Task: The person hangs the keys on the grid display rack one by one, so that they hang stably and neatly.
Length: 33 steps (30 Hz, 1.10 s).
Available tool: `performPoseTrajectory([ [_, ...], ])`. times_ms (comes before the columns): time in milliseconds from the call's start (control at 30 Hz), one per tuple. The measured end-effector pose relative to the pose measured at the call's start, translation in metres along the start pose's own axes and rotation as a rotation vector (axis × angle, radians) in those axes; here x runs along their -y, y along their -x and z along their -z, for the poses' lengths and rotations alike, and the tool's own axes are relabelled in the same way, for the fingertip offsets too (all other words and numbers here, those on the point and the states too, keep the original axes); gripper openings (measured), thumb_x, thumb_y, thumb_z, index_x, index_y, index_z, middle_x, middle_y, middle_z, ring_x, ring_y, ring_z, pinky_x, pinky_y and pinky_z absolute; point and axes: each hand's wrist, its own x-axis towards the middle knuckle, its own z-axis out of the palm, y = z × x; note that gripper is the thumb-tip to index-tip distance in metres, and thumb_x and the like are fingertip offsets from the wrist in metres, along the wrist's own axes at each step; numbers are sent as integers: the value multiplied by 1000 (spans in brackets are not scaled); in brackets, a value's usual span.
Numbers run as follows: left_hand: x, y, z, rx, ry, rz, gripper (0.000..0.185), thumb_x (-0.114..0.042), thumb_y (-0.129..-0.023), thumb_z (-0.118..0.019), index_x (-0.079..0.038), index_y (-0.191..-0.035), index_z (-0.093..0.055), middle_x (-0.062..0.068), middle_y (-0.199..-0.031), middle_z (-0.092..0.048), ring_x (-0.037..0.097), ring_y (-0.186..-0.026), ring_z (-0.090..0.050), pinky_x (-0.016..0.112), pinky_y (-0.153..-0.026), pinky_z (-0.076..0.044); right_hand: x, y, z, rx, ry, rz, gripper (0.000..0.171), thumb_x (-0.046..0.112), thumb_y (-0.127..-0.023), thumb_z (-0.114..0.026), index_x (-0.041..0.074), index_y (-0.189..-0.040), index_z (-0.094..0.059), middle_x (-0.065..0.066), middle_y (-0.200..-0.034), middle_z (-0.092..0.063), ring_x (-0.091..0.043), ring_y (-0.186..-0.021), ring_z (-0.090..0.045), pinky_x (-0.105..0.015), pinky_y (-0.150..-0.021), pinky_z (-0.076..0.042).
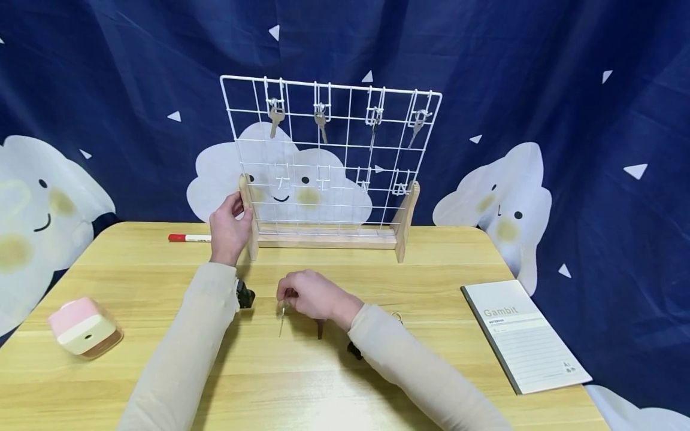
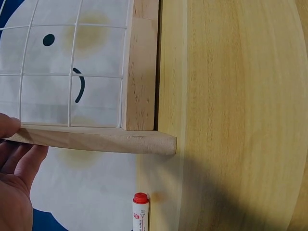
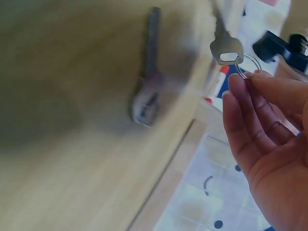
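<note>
My left hand (image 1: 229,233) grips the left wooden upright (image 2: 96,140) of a white wire grid rack (image 1: 345,87), thumb on one side and fingers on the other. Over the table in front of the rack, my right hand (image 1: 315,294) pinches a small metal ring between thumb and finger, and a key (image 3: 225,48) dangles from it. A second key (image 3: 148,91) lies on the table below that hand, blurred in the right wrist view. Several keys hang on the grid's upper hooks, among them the leftmost key (image 1: 277,120). The lower hooks (image 1: 400,187) hold no keys.
A red-capped marker (image 1: 190,238) lies left of the rack, partly behind my left hand. At the left stands a pink and cream box-shaped object (image 1: 86,328). A notebook (image 1: 525,335) rests at the right. Past my right wrist lies a ring (image 1: 397,316), partly hidden by the sleeve.
</note>
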Motion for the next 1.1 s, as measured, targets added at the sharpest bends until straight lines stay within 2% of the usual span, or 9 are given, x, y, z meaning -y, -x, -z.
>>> performPoseTrajectory([
  [233, 1, -1, 0, 0, 8, -3, 42, -2, -95, -59, 0, -137, -54, 20, -130, -59, 31, -118, -59, 35, -101, -48, 2, -2, 22, -51, -31, 2, 15, -1, -89, -67, 11, -96, -73, 6, -92, -67, -4, -86, -61, -12, -80, -48],
  [400, 2, -1, 0, -8, 20, -13, 41, 0, -94, -60, 1, -135, -55, 20, -129, -60, 31, -117, -60, 35, -100, -48, 2, -3, 34, -83, -74, -37, 13, -2, -90, -67, 7, -97, -73, 2, -92, -70, -5, -86, -62, -12, -80, -49],
  [667, 3, 0, 0, -8, 10, -3, 40, -3, -95, -59, 1, -135, -56, 21, -128, -61, 31, -117, -60, 35, -100, -48, 4, -6, 48, -186, -81, -82, 11, -1, -91, -67, 6, -97, -73, 2, -90, -69, -6, -84, -62, -14, -79, -50],
  [800, 2, 0, 0, -15, 12, -3, 40, -3, -95, -59, 1, -134, -56, 21, -128, -61, 32, -117, -59, 36, -100, -49, 5, -10, 54, -204, -83, -99, 11, 0, -91, -67, 7, -97, -73, 2, -88, -70, -6, -82, -62, -14, -76, -51],
  [1100, 1, 1, 0, -17, 19, -14, 40, -1, -95, -60, 2, -135, -55, 22, -128, -60, 32, -117, -60, 37, -99, -49, 6, -18, 66, -237, -163, -147, 12, -1, -93, -63, 5, -96, -72, -4, -88, -70, -7, -68, -62, -15, -65, -53],
])
